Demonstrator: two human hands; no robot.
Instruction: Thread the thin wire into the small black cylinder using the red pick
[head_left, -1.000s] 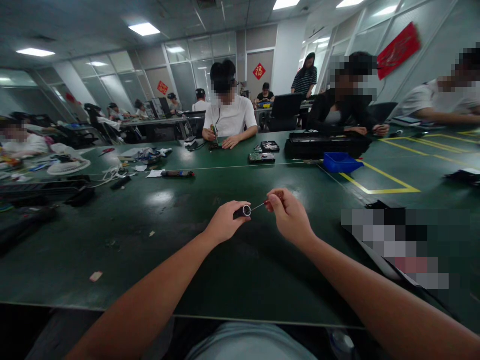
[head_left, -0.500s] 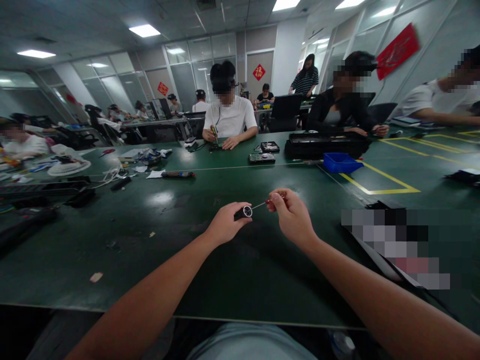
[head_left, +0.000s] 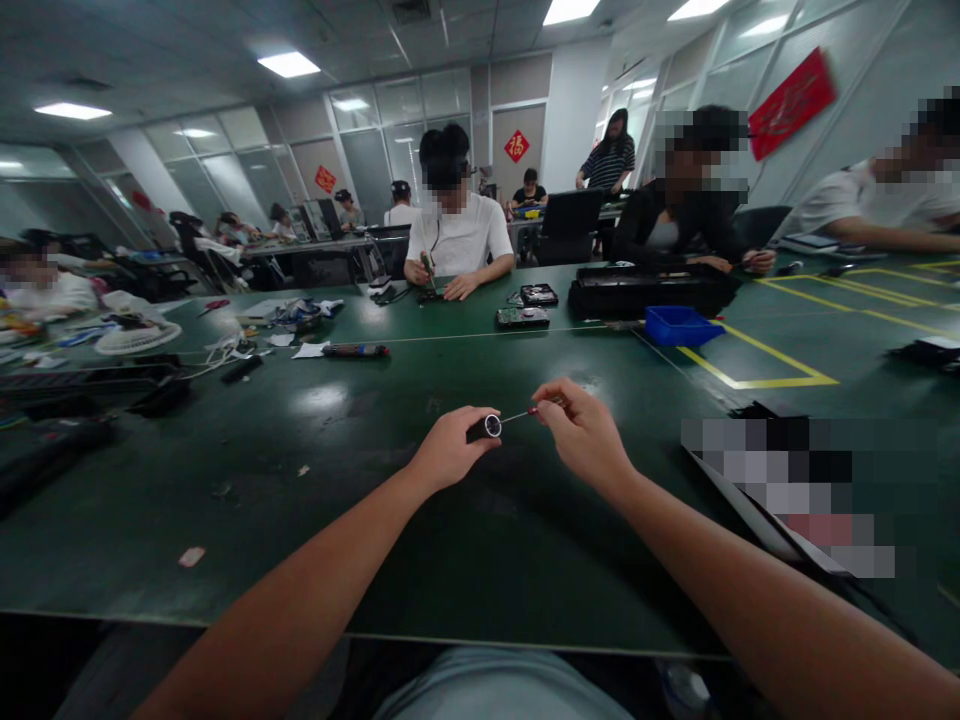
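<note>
Above the green table, my left hand is closed round a small black cylindrical part with a silvery ring on its end, which faces right. My right hand pinches the red handle of a thin screwdriver. Its metal shaft points left and its tip meets the ringed end of the part. Whether the tip is inside a screw is too small to tell. Both hands are held close together over the middle of the table.
Ahead lie a hard drive, a blue tray, a long black housing and a pen-like tool. Cables and dark parts are at the left. Across the table a person in a white shirt works; others sit at the right.
The fingers of my right hand have shifted on the screwdriver handle. The black part in my left hand has turned slightly, while both arms stay nearly in place.
</note>
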